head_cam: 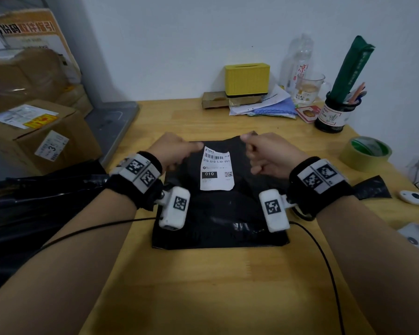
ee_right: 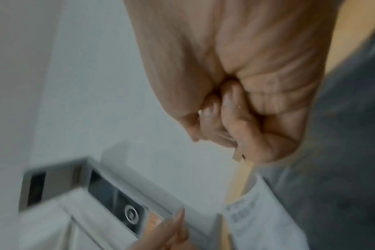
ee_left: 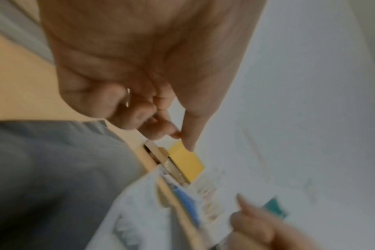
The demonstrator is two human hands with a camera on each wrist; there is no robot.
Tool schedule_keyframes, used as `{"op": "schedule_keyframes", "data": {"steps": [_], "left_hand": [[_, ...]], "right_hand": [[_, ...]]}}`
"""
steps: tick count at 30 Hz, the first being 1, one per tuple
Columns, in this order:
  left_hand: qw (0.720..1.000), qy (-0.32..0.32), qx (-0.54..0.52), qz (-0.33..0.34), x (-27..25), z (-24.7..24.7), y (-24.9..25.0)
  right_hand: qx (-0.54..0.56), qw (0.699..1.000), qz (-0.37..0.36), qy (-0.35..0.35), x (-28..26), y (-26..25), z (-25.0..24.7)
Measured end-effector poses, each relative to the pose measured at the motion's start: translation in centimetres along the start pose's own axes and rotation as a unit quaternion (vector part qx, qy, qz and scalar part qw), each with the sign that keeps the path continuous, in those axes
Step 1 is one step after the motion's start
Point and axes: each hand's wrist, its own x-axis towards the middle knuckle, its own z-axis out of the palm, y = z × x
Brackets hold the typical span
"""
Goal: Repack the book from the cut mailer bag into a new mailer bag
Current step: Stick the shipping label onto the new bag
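Black mailer bag (head_cam: 219,213) flat on the wooden desk (head_cam: 203,286), white shipping label (head_cam: 217,168) facing up. Left hand (head_cam: 177,151) and right hand (head_cam: 271,153) each pinching the bag's far edge, fingers curled — one at either side of the label. Book not visible. Nearby: yellow box (head_cam: 247,79), tape roll (head_cam: 364,153), pen cup (head_cam: 334,114) — wrist views blurred.

Dim, flat indoor light; the head view is sharp centrally with bowed wide-angle edges, both wrist views heavily motion-blurred and soft
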Motion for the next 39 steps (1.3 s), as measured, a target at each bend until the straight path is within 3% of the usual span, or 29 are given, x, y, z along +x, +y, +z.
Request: {"op": "schedule_keyframes", "data": {"steps": [3,7,12,17,22,27,30,35,39], "left_hand": [[0.969,-0.115,-0.216,-0.033,-0.6,0.4,2.1],[0.942,-0.195,-0.253,-0.108,-0.7,2.7,2.1],[0.915,-0.174,-0.334,-0.144,0.6,3.3,0.8],[0.907,-0.136,-0.383,-0.105,2.2,3.2,0.5],[0.882,-0.087,-0.457,-0.079,3.7,3.2,-0.7],[0.909,-0.002,-0.416,-0.042,4.2,3.0,-1.1],[0.920,0.007,-0.390,-0.027,3.8,2.5,-0.8],[0.923,-0.097,-0.373,-0.023,1.9,1.8,1.4],[0.941,-0.209,-0.252,-0.089,1.0,3.4,2.4]], "right_hand": [[0.217,0.975,-0.007,-0.047,0.7,0.3,0.5],[0.330,0.943,0.011,0.026,2.0,2.4,1.7],[0.366,0.927,0.014,0.076,2.3,3.7,1.8],[0.377,0.918,-0.004,0.121,2.4,4.5,1.8],[0.413,0.903,0.000,0.119,2.6,5.1,1.5],[0.415,0.903,-0.008,0.114,2.9,5.3,1.4],[0.417,0.902,-0.011,0.109,2.7,5.3,1.4],[0.417,0.903,-0.015,0.105,2.7,5.4,1.4],[0.410,0.906,-0.017,0.102,2.9,5.5,1.4]]}}
